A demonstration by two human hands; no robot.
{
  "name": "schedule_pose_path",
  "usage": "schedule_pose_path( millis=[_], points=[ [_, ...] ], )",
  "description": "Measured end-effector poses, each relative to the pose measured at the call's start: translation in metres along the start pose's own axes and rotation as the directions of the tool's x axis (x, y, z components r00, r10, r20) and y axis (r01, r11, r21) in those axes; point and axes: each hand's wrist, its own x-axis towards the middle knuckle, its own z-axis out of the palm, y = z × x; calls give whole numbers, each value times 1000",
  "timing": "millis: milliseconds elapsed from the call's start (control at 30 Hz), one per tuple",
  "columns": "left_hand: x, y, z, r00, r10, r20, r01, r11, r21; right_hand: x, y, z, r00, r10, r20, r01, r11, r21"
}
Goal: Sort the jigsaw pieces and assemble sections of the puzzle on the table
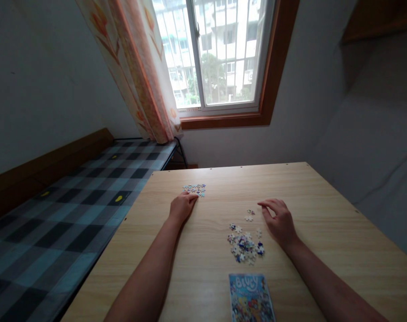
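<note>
My left hand rests at the far left of the table, fingers pressed together with the tips at a jigsaw piece. That piece lies at the lower edge of a small group of jigsaw pieces set out in rows; my fingers partly cover it. On the right, my right hand is held with its fingers stretched and thumb apart, holding nothing that I can see. Two loose pieces lie just left of its fingertips. Nearer to me is a loose pile of jigsaw pieces, some face up and some pale side up.
A blue picture box marked "Bluey" lies at the near side of the wooden table. To the left stands a bed with a checked cover. Behind the table are a curtain and a barred window.
</note>
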Motion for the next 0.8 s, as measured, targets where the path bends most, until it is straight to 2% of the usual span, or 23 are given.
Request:
schedule_pose_path(
  millis=[167,433,800],
  points=[
    [-2,4,0,1000,7,-16,-7,1000,1,0,0,0,1000,7,8,-7,1000,-5],
    [-3,20,5,998,48,47,-51,997,61,0,-2,0,1000,10,20,-10,1000,-6],
    [-6,20,6,996,86,21,-87,995,44,0,0,1,1000,0,14,0,1000,-7]
  ],
)
